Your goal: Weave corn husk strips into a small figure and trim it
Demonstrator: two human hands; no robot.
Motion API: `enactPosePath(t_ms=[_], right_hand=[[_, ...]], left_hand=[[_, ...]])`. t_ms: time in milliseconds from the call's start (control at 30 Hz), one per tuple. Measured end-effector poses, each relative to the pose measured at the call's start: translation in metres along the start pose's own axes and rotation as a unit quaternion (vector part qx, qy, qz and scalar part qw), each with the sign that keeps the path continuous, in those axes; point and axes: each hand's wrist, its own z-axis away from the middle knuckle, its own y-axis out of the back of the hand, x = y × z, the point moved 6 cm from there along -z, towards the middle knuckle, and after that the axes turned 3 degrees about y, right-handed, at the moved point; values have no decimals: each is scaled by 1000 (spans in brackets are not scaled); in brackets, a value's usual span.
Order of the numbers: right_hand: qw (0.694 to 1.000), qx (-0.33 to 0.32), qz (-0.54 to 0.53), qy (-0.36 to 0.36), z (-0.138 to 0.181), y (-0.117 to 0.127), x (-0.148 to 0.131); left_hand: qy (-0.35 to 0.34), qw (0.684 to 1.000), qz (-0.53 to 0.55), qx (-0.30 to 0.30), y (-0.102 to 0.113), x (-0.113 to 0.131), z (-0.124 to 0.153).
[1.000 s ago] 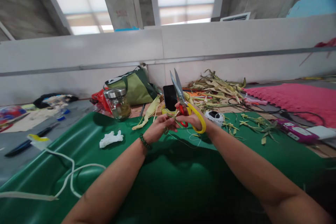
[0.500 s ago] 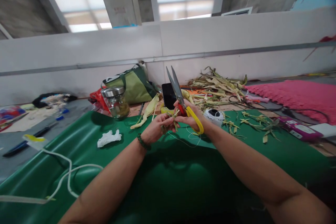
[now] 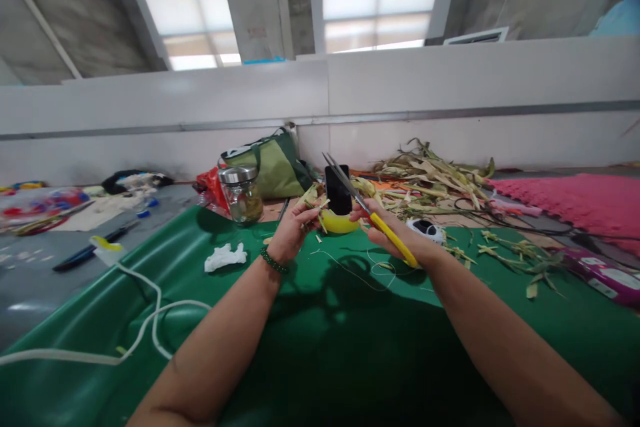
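My left hand (image 3: 296,230), with a green bead bracelet at the wrist, pinches a small bundle of pale green corn husk strips (image 3: 323,215). To its right, my right hand (image 3: 383,227) grips scissors (image 3: 385,230) with yellow handles, their blades slanting up and left, nearly closed. A yellow ring-shaped object (image 3: 340,222) and a black phone (image 3: 339,190) stand just behind, between the hands. Thin white thread (image 3: 373,285) curls over the green mat (image 3: 320,347) below. Beside my right wrist lies a spool of white thread (image 3: 427,229).
A glass jar (image 3: 242,197) and a green bag (image 3: 280,170) stand at the back left. Crumpled white tissue (image 3: 225,257) and a white cable (image 3: 145,330) lie left. Dried husks (image 3: 435,173) are heaped behind; knotted husk pieces (image 3: 520,250), a purple device (image 3: 603,275) and pink cloth (image 3: 575,203) lie right.
My hands have come apart, the right one moving right with the scissors, whose blades have closed somewhat. The husk bundle stays in my left hand. The view has shifted a little.
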Motion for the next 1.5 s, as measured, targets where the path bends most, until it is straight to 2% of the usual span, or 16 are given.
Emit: enactPosePath(t_ms=[167,233,367,567,800,1033,1200,1500], right_hand=[[982,-51,142,-117,1,2,2],[972,-75,175,-136,0,-1,3],[971,-120,166,-121,-2,-10,1],[970,-137,163,-115,-2,-15,1],[972,-148,146,-110,-1,-19,6],[975,-149,109,-121,5,-21,3],[976,-144,120,-115,5,-21,0],[977,-121,111,-134,3,-23,-2]], left_hand=[[-49,996,33,67,17,22,1],[-51,995,34,79,21,25,2],[-28,998,11,52,18,24,2],[7,999,-51,-8,11,19,2],[26,998,-57,-6,13,16,-1],[18,997,-70,-6,11,19,3],[13,997,-78,-19,11,19,2],[21,993,-119,6,15,18,1]])
